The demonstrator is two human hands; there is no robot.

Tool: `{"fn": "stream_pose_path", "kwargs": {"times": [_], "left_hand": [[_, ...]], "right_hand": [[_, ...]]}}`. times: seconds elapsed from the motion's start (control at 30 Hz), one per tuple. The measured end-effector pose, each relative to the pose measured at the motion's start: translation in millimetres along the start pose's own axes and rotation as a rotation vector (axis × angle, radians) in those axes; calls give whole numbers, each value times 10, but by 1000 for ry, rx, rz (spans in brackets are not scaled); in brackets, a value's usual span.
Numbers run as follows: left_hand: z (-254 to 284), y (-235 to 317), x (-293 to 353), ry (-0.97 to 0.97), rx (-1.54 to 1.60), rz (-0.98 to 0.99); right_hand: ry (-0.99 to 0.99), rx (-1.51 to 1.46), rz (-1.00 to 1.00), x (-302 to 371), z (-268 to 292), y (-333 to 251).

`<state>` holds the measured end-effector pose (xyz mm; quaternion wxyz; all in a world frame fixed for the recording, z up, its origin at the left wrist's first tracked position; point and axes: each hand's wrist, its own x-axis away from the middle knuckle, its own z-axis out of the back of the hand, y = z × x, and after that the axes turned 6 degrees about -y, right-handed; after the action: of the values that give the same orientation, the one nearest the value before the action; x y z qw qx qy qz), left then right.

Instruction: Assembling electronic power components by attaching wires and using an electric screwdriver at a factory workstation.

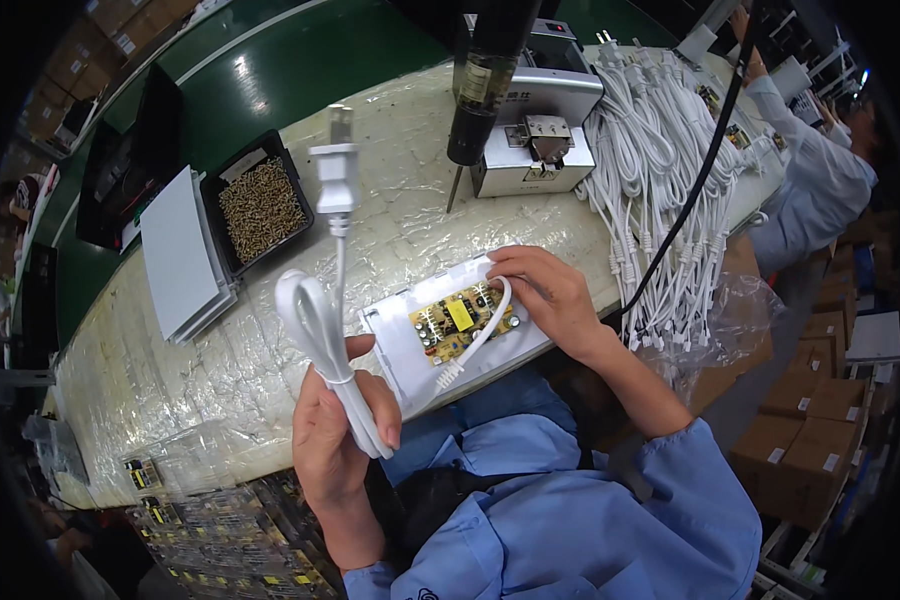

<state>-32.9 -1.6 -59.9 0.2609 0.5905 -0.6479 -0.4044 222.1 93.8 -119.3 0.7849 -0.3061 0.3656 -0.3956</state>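
My left hand (345,425) is closed round a folded white power cord (315,320). The cord's plug (335,180) points up and away from me. A flat white casing (395,345) lies at the table's near edge, with a yellowish circuit board (435,325) in it. Over the board curves a white cable end (492,325) with a ribbed sleeve (450,375). My right hand (550,295) pinches this end at the board's far right corner; its tip is hidden by my fingers.
A screwdriver (470,135) hangs above the table. Behind it stands a metal screw feeder (535,155). A black tray of screws (260,210) and white panels (180,255) lie left. Many white cords (660,180) are heaped right. Circuit boards (230,540) sit below left. Another person (810,170) is at far right.
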Motion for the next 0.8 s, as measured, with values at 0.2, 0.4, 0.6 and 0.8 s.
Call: {"fn": "stream_pose_path", "kwargs": {"times": [0.2, 0.4, 0.6, 0.8], "left_hand": [[-7, 61, -39, 137, -221, 213], [63, -66, 22, 255, -478, 270], [-112, -87, 119, 248, -550, 240], [-484, 43, -14, 75, -919, 219]], "right_hand": [[-6, 141, 62, -119, -58, 52], [-29, 188, 72, -106, -88, 79], [-36, 397, 176, -50, 106, -65], [-32, 503, 454, -2, 591, -202]]}}
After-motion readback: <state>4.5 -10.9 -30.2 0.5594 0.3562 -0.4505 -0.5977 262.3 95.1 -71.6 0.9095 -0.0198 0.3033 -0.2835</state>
